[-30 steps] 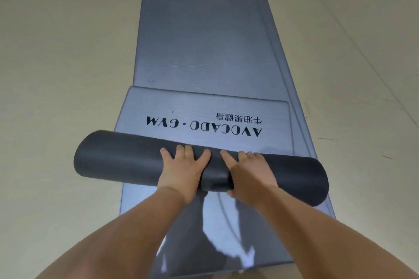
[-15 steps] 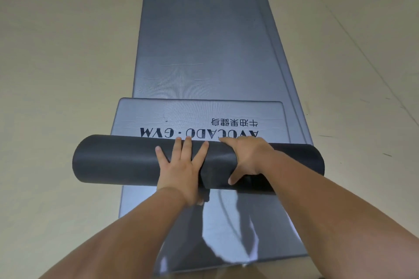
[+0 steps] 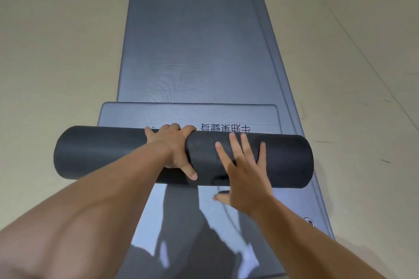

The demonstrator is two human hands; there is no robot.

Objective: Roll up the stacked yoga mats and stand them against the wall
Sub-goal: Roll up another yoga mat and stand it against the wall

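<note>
1. The roll [image 3: 108,154], the top mat wound dark side out, lies across the stack [image 3: 192,41] toward its near end. Its left end juts past the stack's left edge and its right end sits about level with the right edge.
2. A short tail [image 3: 188,112] of the same mat lies flat just beyond the roll, its lettering [image 3: 226,128] half hidden. By that measure, this mat is nearly wound.
3. The left hand [image 3: 174,147] grasps the roll near its middle, fingers hooked over the far side and thumb on the near face.
4. The right hand [image 3: 244,165] is released, fingers straight and spread over the roll's right half. Whether the palm bears on it cannot be told.
5. To finish well, both hands likely need to press evenly and drive straight toward the stack's far edge. That should hold the winding tight enough to stand on end later.
6. A push from one side alone could skew the roll into a cone or drag the mat beneath.
7. Pale floor [image 3: 56,52] surrounds the stack; no wall is in view.
</note>
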